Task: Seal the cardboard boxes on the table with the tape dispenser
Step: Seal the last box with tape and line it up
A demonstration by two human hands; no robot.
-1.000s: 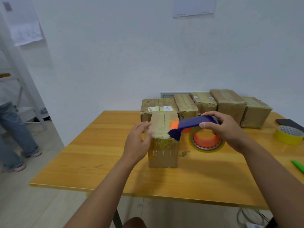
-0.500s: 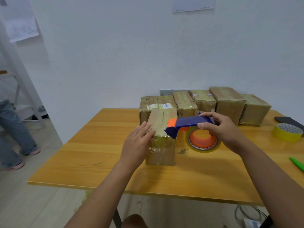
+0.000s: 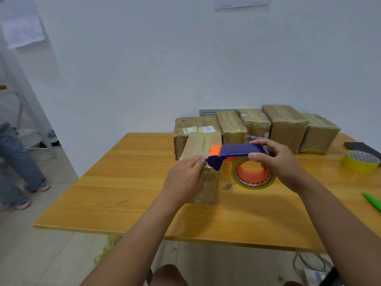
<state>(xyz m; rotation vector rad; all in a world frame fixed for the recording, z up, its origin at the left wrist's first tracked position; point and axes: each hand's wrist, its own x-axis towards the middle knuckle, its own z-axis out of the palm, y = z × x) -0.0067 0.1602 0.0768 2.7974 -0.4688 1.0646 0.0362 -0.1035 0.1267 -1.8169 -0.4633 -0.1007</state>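
Hands first: left hand (image 3: 186, 178) lay flat, fingers straight, on the near top edge of the front cardboard box (image 3: 203, 172), pressing there; right hand (image 3: 278, 162) was curled round the blue handle of the tape dispenser (image 3: 237, 156), roll hanging off the box's right side, nose touching the box top near the left fingertips. Step looked like finishing or cutting a strip over the top seam. Next move probably called for tilting the blade down to tear while the left hand kept the tape end pinned, then smoothing. Box stood on the worktop (image 3: 123, 182), just in front of the row of boxes (image 3: 268, 124) by the wall. Yellow tape roll (image 3: 359, 162) sat far right. Tape itself was clear and hard to see; the cutter edge was hidden by the fingers; whether the strip was already cut could not be told. Green object (image 3: 373, 202) at right was cut off.
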